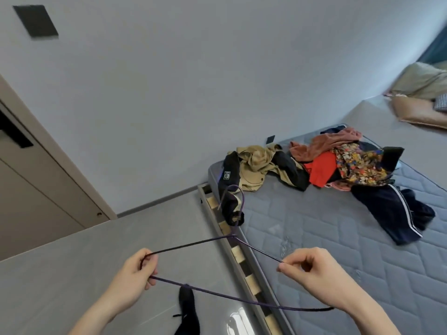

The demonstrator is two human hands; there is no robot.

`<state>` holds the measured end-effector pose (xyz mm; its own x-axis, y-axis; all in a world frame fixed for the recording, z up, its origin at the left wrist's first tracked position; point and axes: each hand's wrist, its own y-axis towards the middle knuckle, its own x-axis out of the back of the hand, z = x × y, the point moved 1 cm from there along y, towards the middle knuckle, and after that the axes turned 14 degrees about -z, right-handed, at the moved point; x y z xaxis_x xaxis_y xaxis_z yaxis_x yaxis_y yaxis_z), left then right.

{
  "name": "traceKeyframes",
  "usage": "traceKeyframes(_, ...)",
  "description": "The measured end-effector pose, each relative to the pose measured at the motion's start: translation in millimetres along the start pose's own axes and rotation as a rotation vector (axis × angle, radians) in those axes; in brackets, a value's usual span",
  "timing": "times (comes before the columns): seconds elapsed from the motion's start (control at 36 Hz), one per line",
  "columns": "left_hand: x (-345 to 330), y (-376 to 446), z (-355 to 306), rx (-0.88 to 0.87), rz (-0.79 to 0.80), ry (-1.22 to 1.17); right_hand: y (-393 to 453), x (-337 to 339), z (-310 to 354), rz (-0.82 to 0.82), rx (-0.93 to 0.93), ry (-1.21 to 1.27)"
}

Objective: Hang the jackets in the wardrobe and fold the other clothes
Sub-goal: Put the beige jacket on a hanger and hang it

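I hold a thin dark purple wire hanger in front of me, its hook pointing away toward the bed. My left hand grips its left corner and my right hand pinches its right shoulder. On the grey mattress lies a heap of clothes: a beige and black jacket, a pink garment, a red piece, a patterned garment and dark navy striped trousers.
The bed frame edge runs diagonally between me and the mattress. A beige door stands at the left. My dark-socked foot is on the grey floor. Pillows lie at the far right.
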<state>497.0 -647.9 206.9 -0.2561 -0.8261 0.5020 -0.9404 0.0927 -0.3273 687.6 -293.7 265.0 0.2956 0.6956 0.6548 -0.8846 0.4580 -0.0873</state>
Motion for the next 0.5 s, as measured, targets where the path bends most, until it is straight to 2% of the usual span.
traceKeyframes(0.08,-10.9,47.1,-19.3,-0.028,0.032,0.019,30.9,-11.8,-8.9,-0.071,-0.028,-0.122)
traceKeyframes(0.22,-27.2,132.2,-61.1,-0.066,0.049,0.018,86.8,-31.2,-8.1,-0.168,-0.127,-0.154)
traceKeyframes(0.36,-65.5,208.3,-129.8,-0.181,0.119,0.037,142.4,-39.5,-2.1,-0.247,-0.186,-0.066)
traceKeyframes(0.5,-114.3,252.1,-197.7,-0.296,0.224,0.025,170.4,-30.4,-15.8,-0.420,-0.311,0.078)
